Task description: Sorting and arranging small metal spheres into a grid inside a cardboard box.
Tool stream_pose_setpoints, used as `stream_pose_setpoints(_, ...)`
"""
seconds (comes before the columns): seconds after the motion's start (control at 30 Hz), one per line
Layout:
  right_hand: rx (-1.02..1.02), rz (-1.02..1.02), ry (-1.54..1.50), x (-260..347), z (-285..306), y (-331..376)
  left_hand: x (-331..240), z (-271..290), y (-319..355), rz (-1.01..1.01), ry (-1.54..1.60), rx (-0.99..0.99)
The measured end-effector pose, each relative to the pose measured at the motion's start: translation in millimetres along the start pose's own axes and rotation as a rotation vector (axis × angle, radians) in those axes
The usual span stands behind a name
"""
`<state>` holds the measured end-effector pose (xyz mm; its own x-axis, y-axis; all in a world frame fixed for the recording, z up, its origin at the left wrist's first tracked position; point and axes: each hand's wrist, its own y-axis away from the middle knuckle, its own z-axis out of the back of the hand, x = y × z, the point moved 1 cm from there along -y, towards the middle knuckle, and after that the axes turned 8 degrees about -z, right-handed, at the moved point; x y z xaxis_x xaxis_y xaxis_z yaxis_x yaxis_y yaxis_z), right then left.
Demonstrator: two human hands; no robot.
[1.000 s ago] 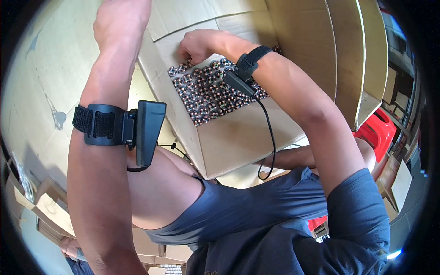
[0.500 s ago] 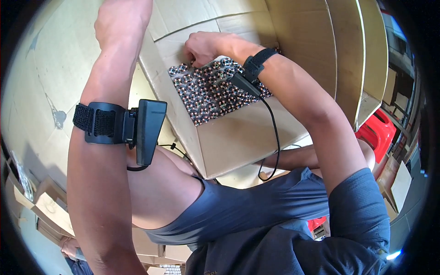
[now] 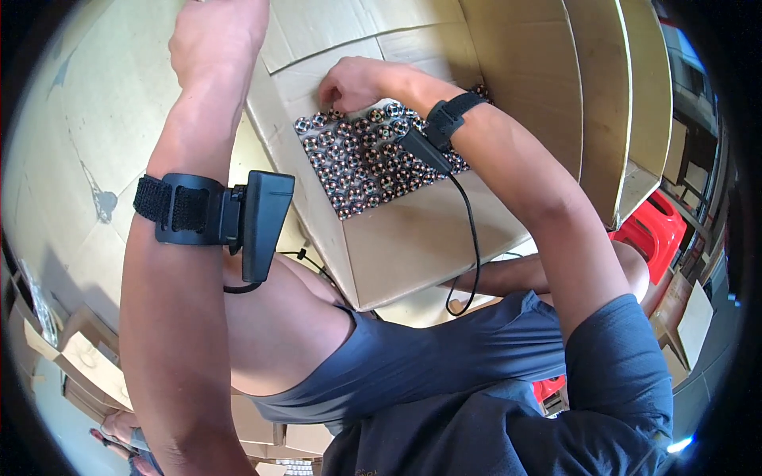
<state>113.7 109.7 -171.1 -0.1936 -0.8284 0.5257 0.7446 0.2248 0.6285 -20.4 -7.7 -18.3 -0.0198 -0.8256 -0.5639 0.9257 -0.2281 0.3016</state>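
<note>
1. The right hand (image 3: 353, 83) reached down into an open cardboard box (image 3: 429, 238), its fingers curled together over the upper left corner of a packed layer of small round metal parts (image 3: 365, 163). The fingertips touched the parts, but whether they had pinched one could not be told.
2. The parts lay in tight rows inside the box, filling its far side, with bare cardboard floor showing nearer the person.
3. The left hand (image 3: 218, 36) was raised at the upper edge of the view, beside the box's left flap (image 3: 333, 28). Its fingers were cut off by the rim, so how far open it stood, and whether it held anything, could not be told.
4. A black strap with a black device (image 3: 262, 222) sat on the left forearm, near the box's left wall.
5. A black wristband (image 3: 448, 115) circled the right wrist, with a smaller black unit (image 3: 421, 151) just below it over the parts, and a black cable (image 3: 468, 238) hung from it down across the box floor.
6. More cardboard panels (image 3: 603, 103) stood to the right of the box, and a red stool (image 3: 655, 230) showed beyond them.
</note>
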Motion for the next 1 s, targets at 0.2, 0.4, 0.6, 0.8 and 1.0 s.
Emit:
stream_pose_setpoints(0.2,-0.381,-0.069,-0.011,4.2,29.4,36.5,2.8,0.0,2.1,-0.002,0.012,-0.045)
stream_pose_setpoints(0.4,-0.470,-0.077,0.063,4.0,61.8,80.8,7.9,2.5,-1.2,-0.030,-0.017,-0.038)
stream_pose_setpoints(0.6,-0.249,-0.123,0.070,3.9,4.4,61.8,2.3,-0.3,1.1,-0.040,-0.047,-0.073)
stream_pose_setpoints(0.8,-0.215,-0.011,0.070,12.4,-14.5,37.7,5.6,4.0,0.0,-0.040,-0.049,-0.067)
stream_pose_setpoints(1.0,-0.198,0.028,0.153,15.6,-14.1,25.1,7.0,3.0,-1.6,-0.017,-0.043,-0.039)
